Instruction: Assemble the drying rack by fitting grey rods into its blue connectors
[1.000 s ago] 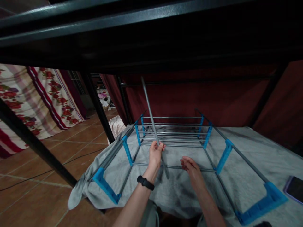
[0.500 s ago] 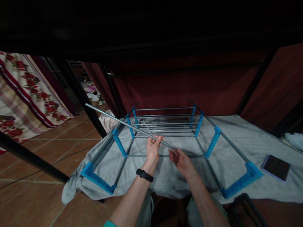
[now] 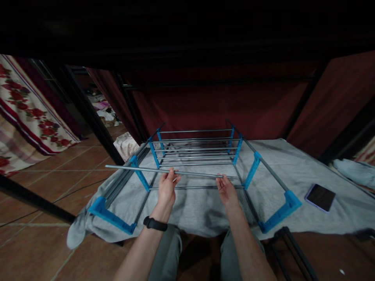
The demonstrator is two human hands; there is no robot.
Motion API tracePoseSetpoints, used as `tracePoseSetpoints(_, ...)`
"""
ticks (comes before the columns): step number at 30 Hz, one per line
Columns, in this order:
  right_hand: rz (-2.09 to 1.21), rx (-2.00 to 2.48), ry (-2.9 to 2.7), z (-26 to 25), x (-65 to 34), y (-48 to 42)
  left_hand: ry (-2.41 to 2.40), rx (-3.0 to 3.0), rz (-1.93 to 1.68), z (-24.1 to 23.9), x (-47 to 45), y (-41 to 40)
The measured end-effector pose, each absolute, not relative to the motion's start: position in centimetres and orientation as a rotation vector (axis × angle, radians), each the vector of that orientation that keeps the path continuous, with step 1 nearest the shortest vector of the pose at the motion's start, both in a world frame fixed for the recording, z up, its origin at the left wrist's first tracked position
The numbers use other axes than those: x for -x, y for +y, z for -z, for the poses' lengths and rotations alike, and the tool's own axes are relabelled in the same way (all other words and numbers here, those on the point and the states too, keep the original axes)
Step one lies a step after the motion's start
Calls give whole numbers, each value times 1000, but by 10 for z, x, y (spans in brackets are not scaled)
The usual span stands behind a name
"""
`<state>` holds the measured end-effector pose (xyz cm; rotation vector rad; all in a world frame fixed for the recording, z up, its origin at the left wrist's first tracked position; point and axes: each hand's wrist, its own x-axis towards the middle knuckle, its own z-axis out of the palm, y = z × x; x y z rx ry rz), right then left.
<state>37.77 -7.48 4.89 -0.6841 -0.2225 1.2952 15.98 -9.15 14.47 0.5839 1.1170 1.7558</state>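
A thin grey metal rod spans both my hands, nearly level. My left hand pinches it left of its middle, and a long stretch sticks out to the left. Near the rod's right end, my right hand grips it between thumb and fingers. Beneath and beyond lies a rack frame of grey tubes with blue plastic connectors, several crossbars fitted at its far part. One crossbar runs just below the held rod. The frame's near end has blue corner pieces at left and right.
The rack rests on a grey cloth over a bed. More loose rods lie along its left side. A phone lies to the right. Black bed posts and a dark overhead edge surround the space; a maroon curtain hangs behind.
The rod has swung from a steep slant to nearly level. My hands have spread apart, and my right hand has closed on the rod. The view has shifted slightly right.
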Motion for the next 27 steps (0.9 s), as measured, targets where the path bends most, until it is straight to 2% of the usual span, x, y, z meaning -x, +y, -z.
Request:
tracePoseSetpoints(13, -1327, 679, -307, -44, -360, -77, 1095, -587, -1728, -131, -150, -103)
tracePoseSetpoints(22, -1242, 685, -257, -10, -387, -76, 1190, -532, -1872, -136, -132, -112)
tracePoseSetpoints(27, -1150, 721, -190, 10, -401, -76, 1182, -448, -1806, -128, -132, -111)
